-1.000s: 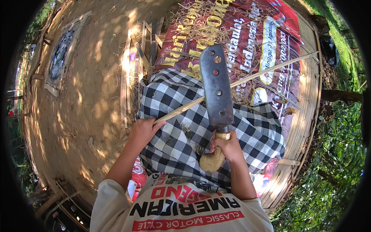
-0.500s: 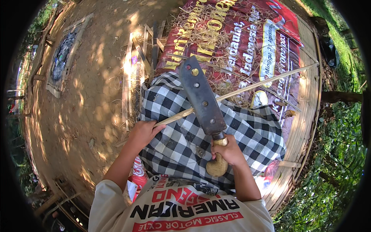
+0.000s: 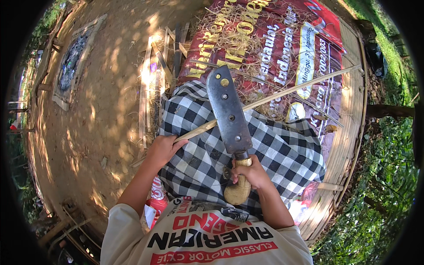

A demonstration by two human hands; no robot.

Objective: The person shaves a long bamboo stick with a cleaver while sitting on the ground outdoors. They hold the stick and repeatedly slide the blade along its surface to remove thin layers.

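Grip: left hand point(image 3: 162, 150) clasps the near end of one pale wooden strip point(image 3: 282, 94), thumb along its top; right hand point(image 3: 249, 171) is wrapped around the handle point(image 3: 237, 192) of one knife point(image 3: 229, 110).
Rimmed bed: one, far left on the brown earth point(image 3: 106, 128); a pale rectangular rim point(image 3: 62, 104) holding dark grey bits too small to tell apart.
Loose slats: several point(image 3: 145, 95), just left of the cloth, overlapping too much to count; one small purple scrap point(image 3: 153, 67) among them.
Checked cloth: one, black and white point(image 3: 198, 110), spread over the lap under both hands.
Pale shirt: one point(image 3: 132, 234), printed in red and black, at the lower edge.
Blade: one, broad and dark, with five round holes, tilted up and leftward; it crosses over the strip, and whether they touch cannot be told.
Strip's place: slanting from the left hand, behind the blade, to the upper right above the banner.
Banner: one, dark red point(image 3: 327, 26), strewn with curly shavings point(image 3: 234, 37), uncountable; one thinner stick point(image 3: 320, 114) lies on its right part.
Platform: one, of pale slats point(image 3: 346, 137), along the right side.
Dark object: one point(image 3: 377, 59), upper right beyond the platform, kind and contents unclear.
Greenery: leafy plants point(image 3: 384, 185) at far right.
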